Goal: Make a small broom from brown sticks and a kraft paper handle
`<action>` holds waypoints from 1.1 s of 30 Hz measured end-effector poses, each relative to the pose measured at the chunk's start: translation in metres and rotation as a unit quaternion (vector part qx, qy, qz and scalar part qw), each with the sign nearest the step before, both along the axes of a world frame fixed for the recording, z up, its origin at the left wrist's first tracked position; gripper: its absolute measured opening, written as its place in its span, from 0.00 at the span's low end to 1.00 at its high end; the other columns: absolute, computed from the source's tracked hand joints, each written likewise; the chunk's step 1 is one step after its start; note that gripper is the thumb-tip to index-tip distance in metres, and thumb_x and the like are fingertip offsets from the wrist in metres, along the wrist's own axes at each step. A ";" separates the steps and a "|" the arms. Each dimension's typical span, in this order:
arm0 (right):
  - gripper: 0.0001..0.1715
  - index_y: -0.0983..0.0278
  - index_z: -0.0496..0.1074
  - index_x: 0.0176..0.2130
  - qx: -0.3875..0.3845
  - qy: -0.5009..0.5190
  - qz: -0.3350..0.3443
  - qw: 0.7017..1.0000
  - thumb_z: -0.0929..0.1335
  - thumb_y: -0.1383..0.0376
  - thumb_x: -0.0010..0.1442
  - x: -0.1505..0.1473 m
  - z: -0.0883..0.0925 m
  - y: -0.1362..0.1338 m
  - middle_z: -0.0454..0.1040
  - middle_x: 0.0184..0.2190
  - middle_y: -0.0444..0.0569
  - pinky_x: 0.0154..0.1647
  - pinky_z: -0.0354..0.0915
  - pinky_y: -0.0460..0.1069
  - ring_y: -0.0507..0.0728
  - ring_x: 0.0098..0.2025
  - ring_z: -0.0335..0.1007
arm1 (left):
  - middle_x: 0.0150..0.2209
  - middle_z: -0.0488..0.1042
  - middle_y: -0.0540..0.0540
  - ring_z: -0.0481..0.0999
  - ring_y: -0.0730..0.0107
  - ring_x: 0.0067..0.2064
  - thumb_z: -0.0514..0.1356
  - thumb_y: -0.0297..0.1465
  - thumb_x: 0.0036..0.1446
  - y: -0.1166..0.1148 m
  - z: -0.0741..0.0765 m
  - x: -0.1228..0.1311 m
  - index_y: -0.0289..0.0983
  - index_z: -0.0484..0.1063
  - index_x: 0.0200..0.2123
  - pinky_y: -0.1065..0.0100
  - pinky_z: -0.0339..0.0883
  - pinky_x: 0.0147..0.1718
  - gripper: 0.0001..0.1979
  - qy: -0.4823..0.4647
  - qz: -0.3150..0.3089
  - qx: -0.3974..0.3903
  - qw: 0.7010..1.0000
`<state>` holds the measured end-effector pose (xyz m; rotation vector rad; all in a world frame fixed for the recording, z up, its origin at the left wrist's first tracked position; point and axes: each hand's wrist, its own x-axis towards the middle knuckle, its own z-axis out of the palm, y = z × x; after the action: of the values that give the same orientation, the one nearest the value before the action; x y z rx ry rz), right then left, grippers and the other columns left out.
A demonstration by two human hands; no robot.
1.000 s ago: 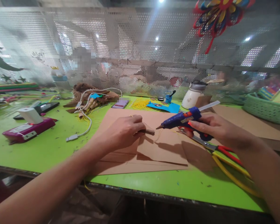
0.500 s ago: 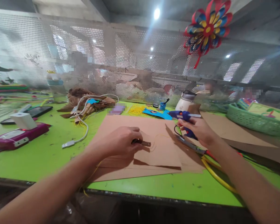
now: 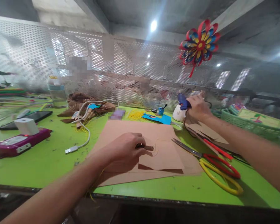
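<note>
My left hand (image 3: 124, 147) is closed on a small dark brown strip (image 3: 149, 147), whose end sticks out past the fingertips. It rests over light brown paper sheets (image 3: 163, 160) on the green table. A thin yellow thread curves across the paper beside the strip. Raised at the right, my right hand (image 3: 198, 107) grips a blue glue gun (image 3: 183, 102), its nozzle tilted upward. Beneath my right forearm lies a pair of scissors (image 3: 200, 154) with red and yellow handles, blades partly over the paper.
A purple power strip (image 3: 37, 139) with a white charger (image 3: 26, 126) stands left, near a white USB cable (image 3: 87, 135). Behind are yellow shreds (image 3: 137, 115), blue paper (image 3: 158, 119), a small paint pot (image 3: 161, 111) and a white bottle (image 3: 178, 113). A green basket (image 3: 254, 126) sits right.
My right hand has lifted the glue gun up and away from the paper, uncovering more of the scissors. My left hand keeps its hold on the strip. The view has shifted slightly.
</note>
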<state>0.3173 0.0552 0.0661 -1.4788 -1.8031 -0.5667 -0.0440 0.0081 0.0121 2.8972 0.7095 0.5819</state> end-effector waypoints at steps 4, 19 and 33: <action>0.13 0.64 0.70 0.36 -0.050 -0.087 0.046 0.994 0.64 0.74 0.49 -0.023 -0.038 0.008 0.71 0.39 0.55 0.48 0.56 0.56 0.63 0.46 0.59 | 0.30 0.73 0.46 0.71 0.70 0.30 0.54 0.37 0.57 0.002 -0.002 -0.001 0.38 0.75 0.34 0.71 0.61 0.29 0.12 0.010 0.003 0.001 1.000; 0.16 0.63 0.74 0.39 -0.154 -0.116 0.075 0.978 0.69 0.67 0.46 -0.042 -0.102 0.017 0.75 0.41 0.53 0.45 0.57 0.55 0.63 0.46 0.64 | 0.32 0.74 0.46 0.71 0.70 0.32 0.54 0.35 0.57 0.001 0.005 0.004 0.38 0.75 0.34 0.71 0.61 0.31 0.11 0.035 0.015 -0.015 0.999; 0.15 0.61 0.73 0.40 -0.181 -0.022 0.230 0.956 0.65 0.68 0.51 -0.097 -0.037 -0.075 0.74 0.39 0.50 0.47 0.62 0.57 0.61 0.44 0.66 | 0.32 0.74 0.46 0.70 0.71 0.31 0.55 0.35 0.57 0.005 0.003 0.005 0.37 0.75 0.34 0.72 0.60 0.29 0.11 0.035 0.000 -0.016 0.999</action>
<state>0.2207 -0.0202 0.0294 -1.2057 -2.2794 -0.0340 -0.0386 0.0132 0.0152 2.9009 0.7200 0.4678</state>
